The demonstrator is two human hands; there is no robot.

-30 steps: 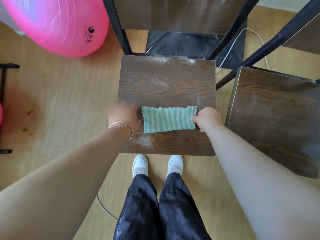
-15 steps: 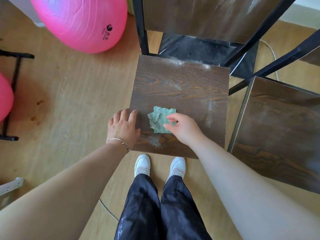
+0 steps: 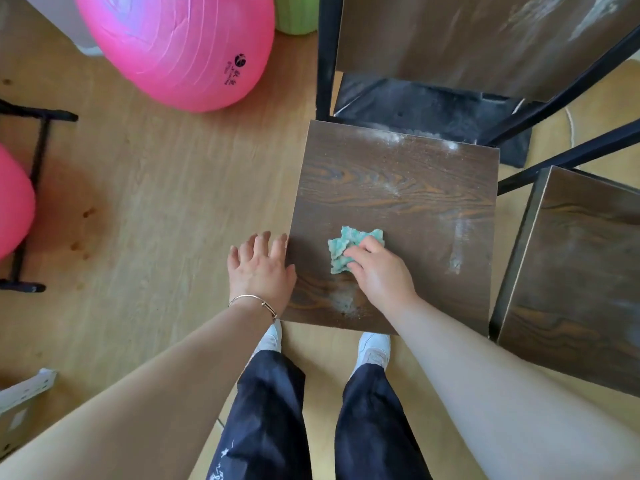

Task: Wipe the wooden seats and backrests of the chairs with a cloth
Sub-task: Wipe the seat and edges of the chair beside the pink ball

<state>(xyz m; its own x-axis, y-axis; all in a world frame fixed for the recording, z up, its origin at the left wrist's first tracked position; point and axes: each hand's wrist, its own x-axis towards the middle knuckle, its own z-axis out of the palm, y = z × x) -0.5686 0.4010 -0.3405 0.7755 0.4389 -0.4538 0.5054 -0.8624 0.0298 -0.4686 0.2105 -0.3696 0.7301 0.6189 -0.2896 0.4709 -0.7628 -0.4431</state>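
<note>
A dark wooden chair seat (image 3: 398, 188) with white dusty smears lies straight below me; its dusty backrest (image 3: 467, 39) stands at the top in a black frame. A green and white cloth (image 3: 341, 249) lies bunched on the seat's near left part. My right hand (image 3: 379, 271) grips the cloth with curled fingers and presses it on the wood. My left hand (image 3: 261, 268) rests flat with straight fingers at the seat's left edge. A second wooden chair seat (image 3: 581, 271) stands to the right.
A big pink exercise ball (image 3: 180, 43) sits on the wood floor at the upper left, with another pink ball (image 3: 14, 202) and a black metal stand (image 3: 34, 168) at the far left. A white cable (image 3: 569, 123) runs behind the chairs. My feet stand under the seat's front edge.
The cloth was spread flat between both hands; my right hand has since bunched it up and holds it alone. My left hand let go and moved to the seat's left edge.
</note>
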